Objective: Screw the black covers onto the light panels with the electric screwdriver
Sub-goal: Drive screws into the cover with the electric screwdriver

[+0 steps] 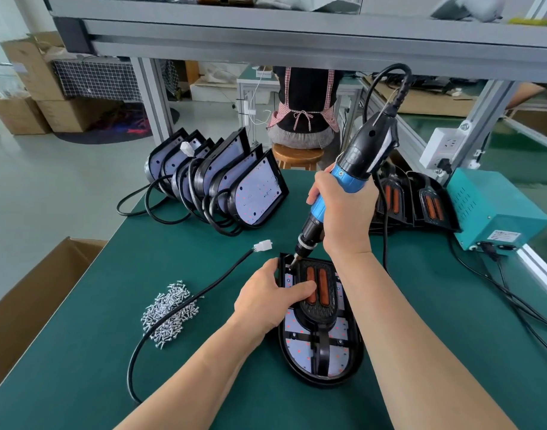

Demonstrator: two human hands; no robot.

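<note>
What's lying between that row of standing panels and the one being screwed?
Head view: a white connector on a black cable's end, lying on the green table.

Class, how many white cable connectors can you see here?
2. One connector lies on the green mat beyond the left hand; another sticks up among the leaning panels behind. Others may be hidden.
</note>
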